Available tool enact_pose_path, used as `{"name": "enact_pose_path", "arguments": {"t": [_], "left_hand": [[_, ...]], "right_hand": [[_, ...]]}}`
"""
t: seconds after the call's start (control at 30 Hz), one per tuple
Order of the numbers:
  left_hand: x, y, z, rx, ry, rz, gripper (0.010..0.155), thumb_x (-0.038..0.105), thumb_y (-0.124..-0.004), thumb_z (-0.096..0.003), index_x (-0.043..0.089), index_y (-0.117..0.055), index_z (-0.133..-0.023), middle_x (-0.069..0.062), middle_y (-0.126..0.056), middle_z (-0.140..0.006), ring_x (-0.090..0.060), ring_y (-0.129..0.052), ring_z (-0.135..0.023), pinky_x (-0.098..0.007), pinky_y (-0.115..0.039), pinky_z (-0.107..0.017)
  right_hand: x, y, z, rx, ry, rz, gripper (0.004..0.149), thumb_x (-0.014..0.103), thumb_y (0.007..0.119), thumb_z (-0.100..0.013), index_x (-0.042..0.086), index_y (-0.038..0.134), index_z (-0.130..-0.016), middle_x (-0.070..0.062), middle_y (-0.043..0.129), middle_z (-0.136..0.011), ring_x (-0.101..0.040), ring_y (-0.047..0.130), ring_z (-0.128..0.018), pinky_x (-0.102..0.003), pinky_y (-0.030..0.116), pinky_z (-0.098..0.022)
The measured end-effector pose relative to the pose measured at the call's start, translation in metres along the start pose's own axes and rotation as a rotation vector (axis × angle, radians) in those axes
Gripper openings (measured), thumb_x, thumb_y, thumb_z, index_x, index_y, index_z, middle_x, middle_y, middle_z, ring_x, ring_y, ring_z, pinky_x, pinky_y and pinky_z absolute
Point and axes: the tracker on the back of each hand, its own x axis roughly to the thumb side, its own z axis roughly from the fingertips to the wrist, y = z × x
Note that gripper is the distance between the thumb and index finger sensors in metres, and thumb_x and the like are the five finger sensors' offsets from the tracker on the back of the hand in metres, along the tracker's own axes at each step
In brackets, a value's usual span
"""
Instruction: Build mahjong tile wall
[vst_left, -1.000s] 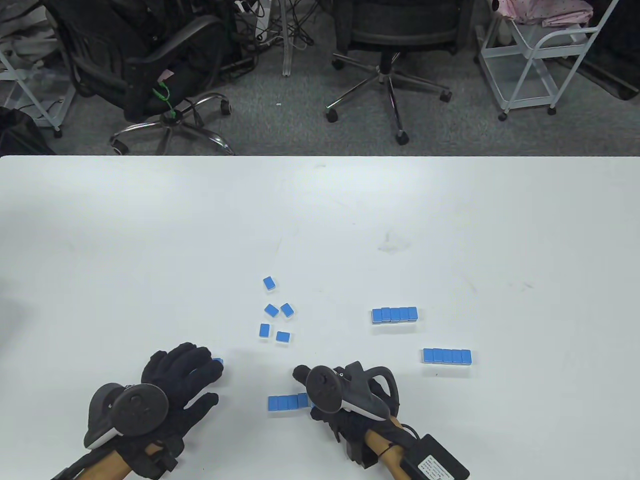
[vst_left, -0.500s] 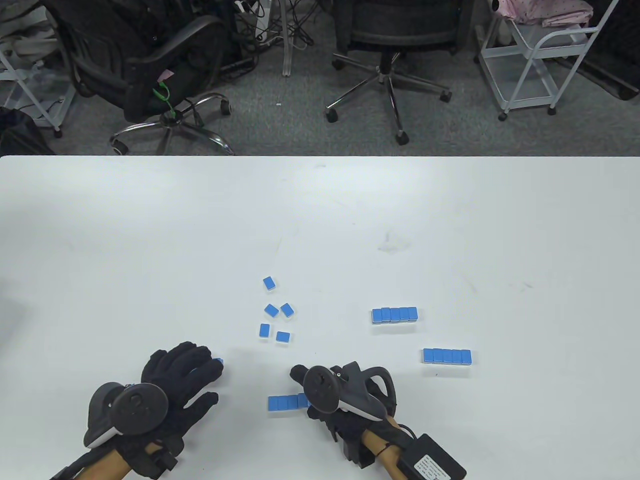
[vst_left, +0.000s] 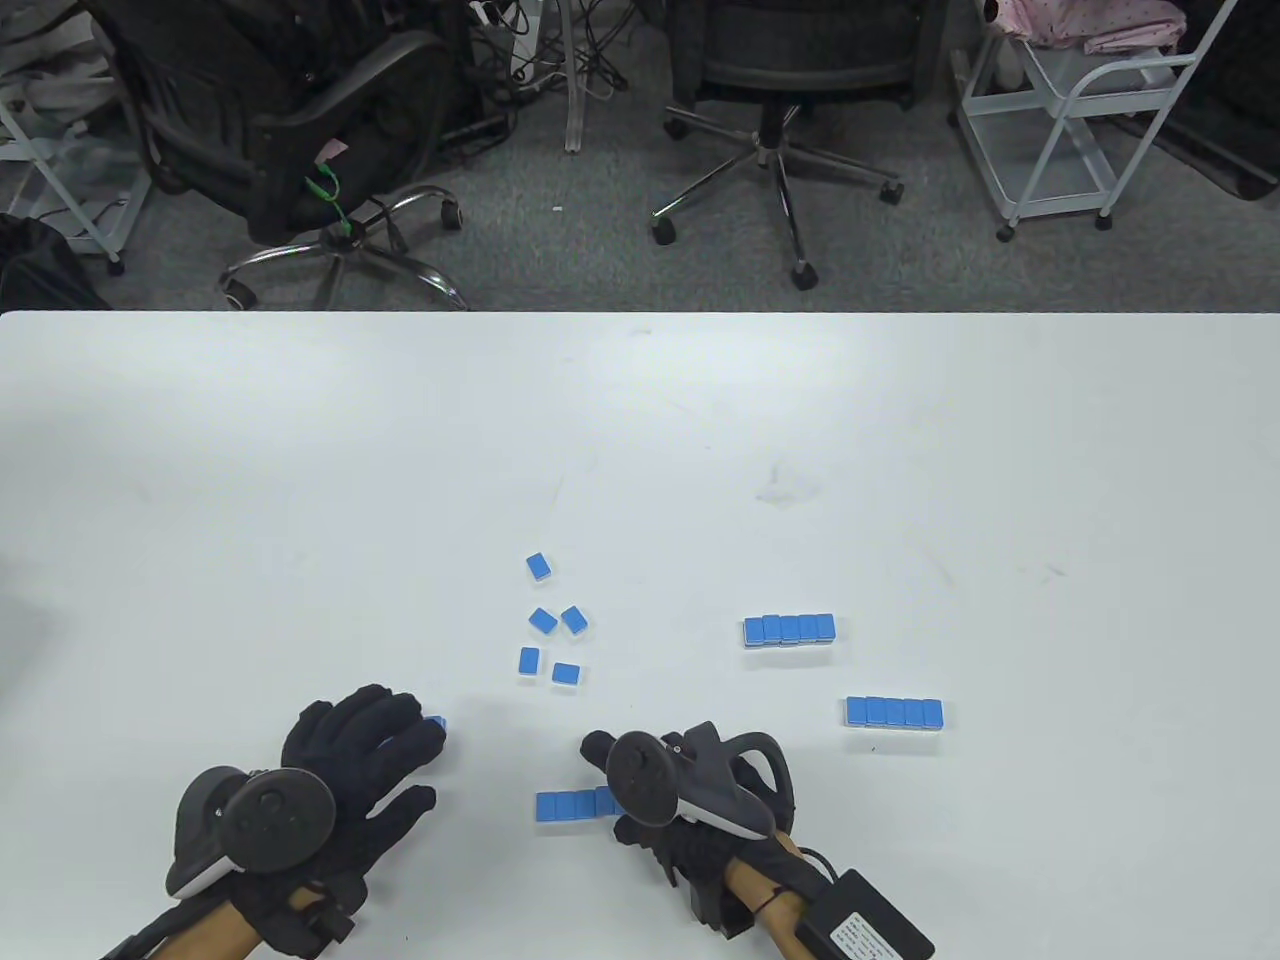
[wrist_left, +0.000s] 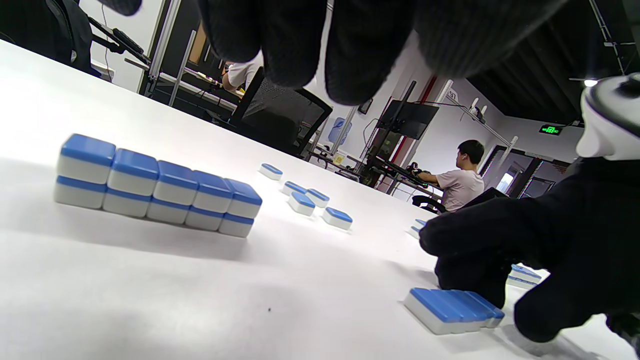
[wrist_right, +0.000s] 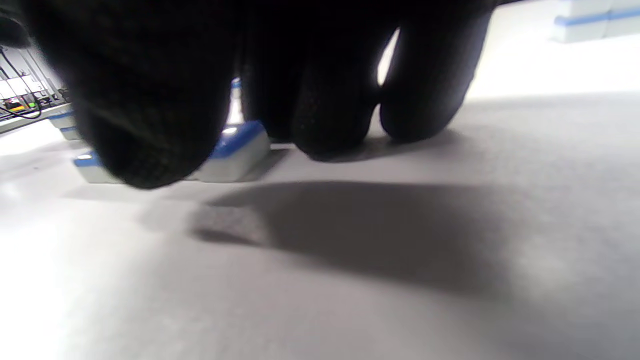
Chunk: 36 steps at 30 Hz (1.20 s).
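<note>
Table view's bright and sharp, soft shadows under the hands. Right wrist view is blurry, dark glove filling the top, big shadow on the table.

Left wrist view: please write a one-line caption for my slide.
A two-layer stack of blue-backed tiles stands on the white table; the right hand touches a single-layer row.

Grey carpet floor; black office chairs; white wire cart; cables; white table.
</note>
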Motion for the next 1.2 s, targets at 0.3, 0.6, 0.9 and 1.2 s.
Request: {"name": "enact_pose_path", "arguments": {"t": [0.3,0.6,0.9,1.2], "left_hand": [[0.001,0.000,0.001,0.007,-0.003,0.000,0.061,0.057,-0.067,-0.0481,0.034,-0.067,-0.104,0.000,-0.055,-0.116,-0.033,-0.045,-0.112,-0.070,-0.034,-0.078],[-0.002,-0.001,-0.001,0.007,0.003,0.007,0.061,0.057,-0.067,-0.0481,0.033,-0.068,-0.104,0.000,-0.055,-0.116,-0.033,-0.046,-0.112,-0.070,-0.034,-0.078],[-0.001,-0.001,-0.004,0.004,-0.011,0.003,0.060,0.057,-0.067,-0.0481,0.033,-0.068,-0.104,0.000,-0.056,-0.116,-0.033,-0.047,-0.112,-0.070,-0.035,-0.078],[0.000,-0.002,-0.003,0.004,-0.015,0.001,0.060,0.056,-0.067,-0.0482,0.033,-0.068,-0.104,0.000,-0.056,-0.116,-0.033,-0.047,-0.111,-0.070,-0.035,-0.078]], "right_hand": [[-0.029,-0.015,-0.010,-0.001,0.161,-0.168,0.058,0.032,0.079,-0.039,0.033,0.060,-0.094,-0.005,0.076,-0.098,-0.026,0.088,-0.078,-0.048,0.083,-0.059],[0.018,-0.026,-0.077,0.097,0.224,0.242,0.068,0.033,0.080,-0.041,0.049,0.042,-0.095,-0.004,0.060,-0.108,-0.026,0.083,-0.085,-0.048,0.087,-0.059],[0.049,-0.019,-0.104,0.025,0.220,0.426,0.060,0.032,0.088,-0.038,0.046,0.061,-0.090,0.004,0.073,-0.099,-0.019,0.092,-0.076,-0.045,0.091,-0.055],[0.047,-0.015,-0.100,-0.012,0.200,0.424,0.055,0.042,0.091,-0.032,0.027,0.077,-0.083,0.001,0.089,-0.082,-0.019,0.100,-0.064,-0.047,0.091,-0.054]]}}
